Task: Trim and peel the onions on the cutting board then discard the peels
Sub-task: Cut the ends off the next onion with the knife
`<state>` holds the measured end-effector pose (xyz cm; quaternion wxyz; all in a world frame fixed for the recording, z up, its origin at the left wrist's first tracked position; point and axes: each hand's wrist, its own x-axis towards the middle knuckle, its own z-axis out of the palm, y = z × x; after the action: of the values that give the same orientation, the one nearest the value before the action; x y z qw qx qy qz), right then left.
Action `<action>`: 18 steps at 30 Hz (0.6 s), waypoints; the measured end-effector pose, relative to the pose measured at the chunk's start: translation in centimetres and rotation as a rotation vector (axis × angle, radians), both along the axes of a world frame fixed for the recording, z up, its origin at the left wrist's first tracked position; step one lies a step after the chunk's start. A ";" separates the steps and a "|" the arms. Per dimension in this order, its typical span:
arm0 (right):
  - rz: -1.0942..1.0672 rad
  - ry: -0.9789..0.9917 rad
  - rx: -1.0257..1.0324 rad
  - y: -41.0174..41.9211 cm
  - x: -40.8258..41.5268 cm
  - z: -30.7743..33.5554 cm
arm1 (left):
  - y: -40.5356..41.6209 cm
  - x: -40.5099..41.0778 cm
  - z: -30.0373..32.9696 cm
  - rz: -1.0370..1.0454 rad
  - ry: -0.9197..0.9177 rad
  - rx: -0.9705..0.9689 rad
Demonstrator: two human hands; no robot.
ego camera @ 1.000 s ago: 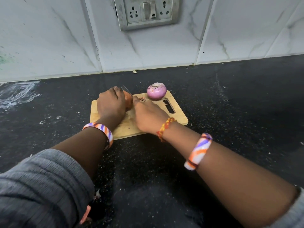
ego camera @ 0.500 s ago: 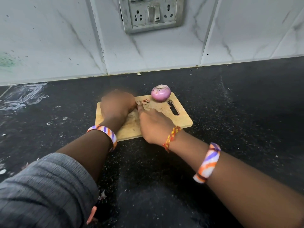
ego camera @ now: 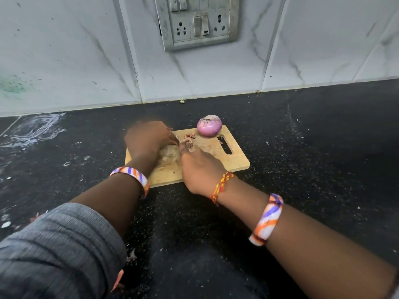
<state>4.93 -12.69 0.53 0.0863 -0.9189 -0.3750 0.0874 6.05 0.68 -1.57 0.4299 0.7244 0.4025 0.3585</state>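
I see both of my hands over the wooden cutting board [ego camera: 226,162], which lies flat on the black speckled tabletop [ego camera: 313,158].

My left hand [ego camera: 146,140] sits over the board's far left corner, blurred, its fingers curled down around something brownish that just peeks out at its right edge. I take it for the unpeeled onion [ego camera: 173,139], but so little shows that I cannot be sure, so I cannot tell the left grip's state with confidence.

My right hand [ego camera: 200,169] rests on the middle of the board, just beside the left one, knuckles up and forefinger stretched toward the brownish thing. Whether its grip grasps anything underneath is hidden from me; I cannot tell.

The peeled onion [ego camera: 209,125], purple and glossy, stands at the board's far edge, apart from both hands, beyond and to the right of my right forefinger. A few reddish peel scraps [ego camera: 190,139] lie on the board between that onion and my fingertips. The slot handle [ego camera: 225,145] of the board lies to the right of the scraps.

Each forearm carries an orange, purple and white bangle [ego camera: 266,220], and the right wrist a red and yellow thread [ego camera: 221,185].
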 end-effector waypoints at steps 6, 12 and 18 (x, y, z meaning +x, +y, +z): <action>0.008 0.061 0.102 -2.7 0.6 0.7 | -0.2 0.1 0.2 0.017 -0.007 -0.029; -0.004 0.163 0.276 -1.9 1.2 1.7 | 0.0 0.2 0.0 -0.005 -0.002 0.010; -0.031 0.235 0.175 0.7 0.7 0.8 | -0.2 0.0 -0.1 -0.005 -0.025 0.049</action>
<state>5.58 -12.03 1.36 0.2106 -0.8971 -0.3541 0.1599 6.05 0.49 -1.67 0.4181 0.7311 0.3863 0.3762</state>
